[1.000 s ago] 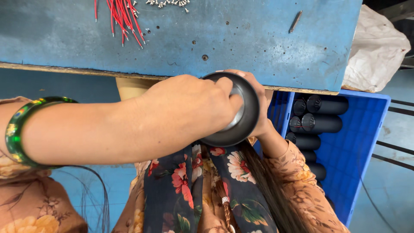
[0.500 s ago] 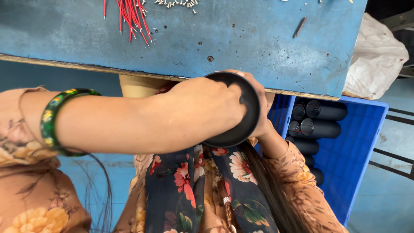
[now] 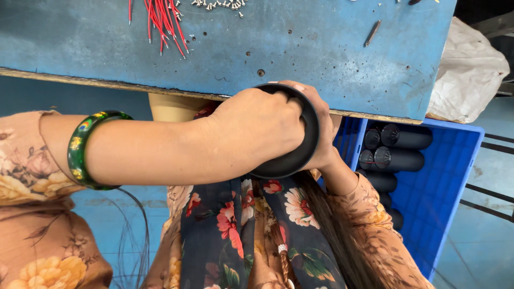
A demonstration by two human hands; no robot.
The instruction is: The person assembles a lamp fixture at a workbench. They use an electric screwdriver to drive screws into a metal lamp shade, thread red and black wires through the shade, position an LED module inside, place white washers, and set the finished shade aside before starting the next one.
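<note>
The round black housing sat just below the near edge of the blue workbench, held over the person's lap between both hands. The right hand cupped its far rim, fingers curled around the outside wall, while the left hand was closed into a fist pressed into the open mouth, gripping or pushing on something inside that could not be made out. The part looked rigid and smooth, probably moulded plastic or painted metal, light enough for one hand yet likely to slip on its glossy wall, so the rim and curved side seemed the surest places to hold. On the bench lay a bundle of red wires, a scatter of small screws and a dark pin, all well apart from the hands. Beside the right elbow stood a blue crate of black cylinders; the bench edge crowded the work from above.
</note>
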